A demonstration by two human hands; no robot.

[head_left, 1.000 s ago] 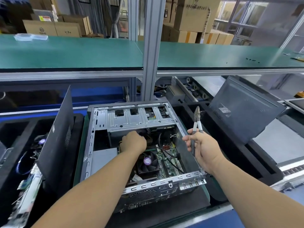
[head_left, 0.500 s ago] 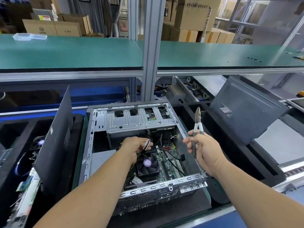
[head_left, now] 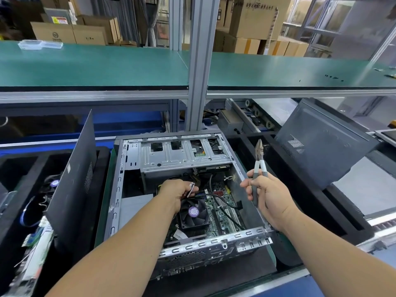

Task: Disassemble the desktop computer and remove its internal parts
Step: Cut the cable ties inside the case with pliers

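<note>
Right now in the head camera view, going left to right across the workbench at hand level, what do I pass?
Upright black side panel → open computer case → left hand gripping a cable connector → right hand holding the cutting pliers → leaning grey panel.

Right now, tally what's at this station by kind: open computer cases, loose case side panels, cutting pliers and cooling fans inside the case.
Open computer cases: 1
Loose side panels: 2, left and right
Cutting pliers: 1
Cooling fans in the case: 1
Total: 5
</note>
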